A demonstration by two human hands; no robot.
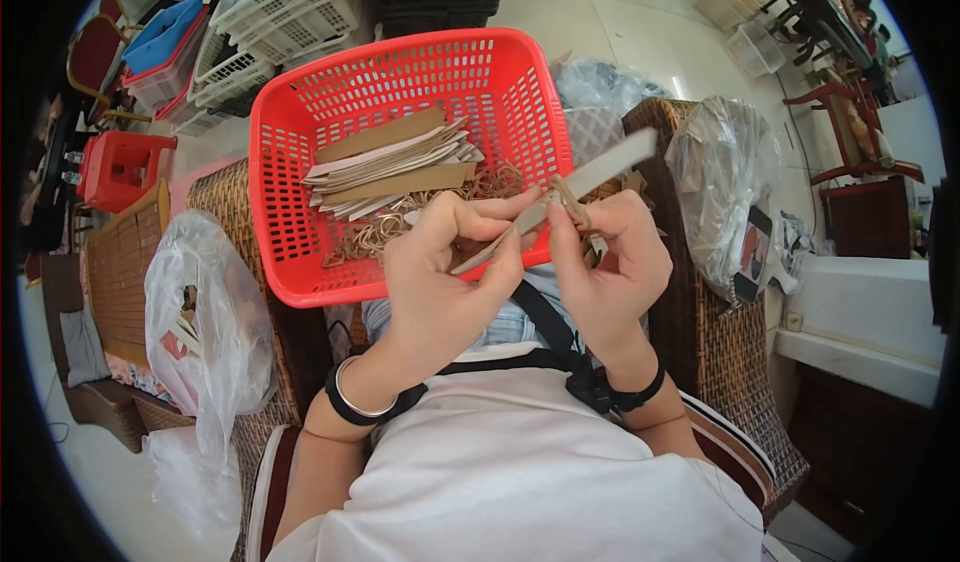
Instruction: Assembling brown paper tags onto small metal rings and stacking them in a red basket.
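Note:
Above the near right corner of a red plastic basket (262, 152), both my hands work on a long, pale grey strip (610, 164). My left hand (445, 272) is closed, pinching its lower part between thumb and fingers. Closed around a narrow tan band (568, 200) that crosses the strip, my right hand (612, 267) touches the strip as well. Whether the band loops fully around it I cannot tell. Inside the basket lies a stack of tan and whitish strips (395, 167), beside a heap of gold-coloured metal rings or buckles (385, 227).
Woven wicker armrests (715, 362) flank me. A clear plastic bag (205, 312) hangs on the left; another bag (715, 162) and a phone-like dark object (752, 252) rest on the right. Stacked crates (300, 12) and a red stool (120, 172) stand beyond.

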